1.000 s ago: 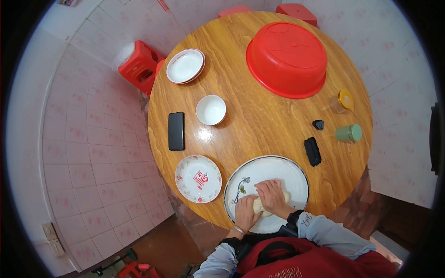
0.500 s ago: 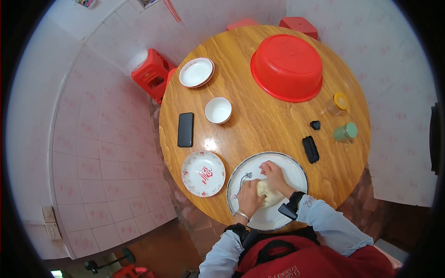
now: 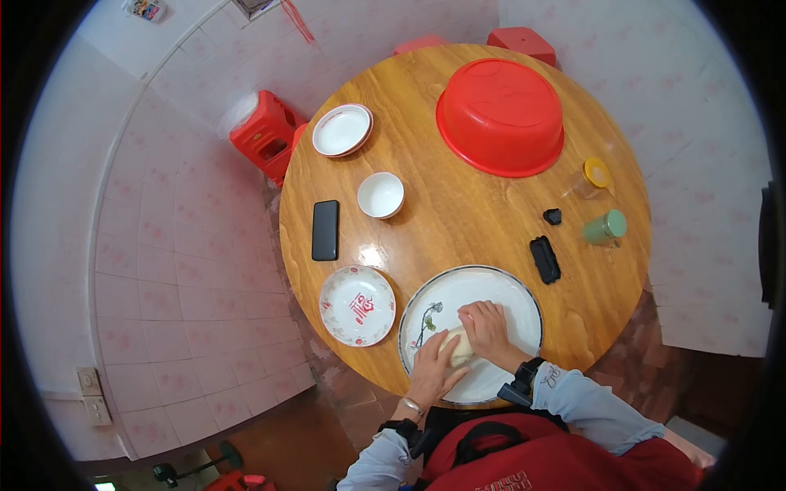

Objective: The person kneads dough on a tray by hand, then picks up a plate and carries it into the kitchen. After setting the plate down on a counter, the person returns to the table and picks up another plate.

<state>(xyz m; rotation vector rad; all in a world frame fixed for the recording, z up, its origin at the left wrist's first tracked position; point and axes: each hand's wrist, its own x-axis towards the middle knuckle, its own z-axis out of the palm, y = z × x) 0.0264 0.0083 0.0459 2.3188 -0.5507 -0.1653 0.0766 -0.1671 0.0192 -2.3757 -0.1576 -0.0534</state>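
A lump of dough [image 3: 459,347] sits on the big white plate [image 3: 512,296] at the near edge of the round table [image 3: 467,217]. The right hand [image 3: 487,326] curls over it and holds it, and the left hand [image 3: 431,370] presses flat on its side with fingers together.

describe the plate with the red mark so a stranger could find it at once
On the round wooden table, find the large white dark-rimmed tray at the near edge. Just to its left, apart from it, lies a smaller white plate. It alone has a bold red mark in its middle; the plain white bowl and stacked white plates farther back are bare inside.
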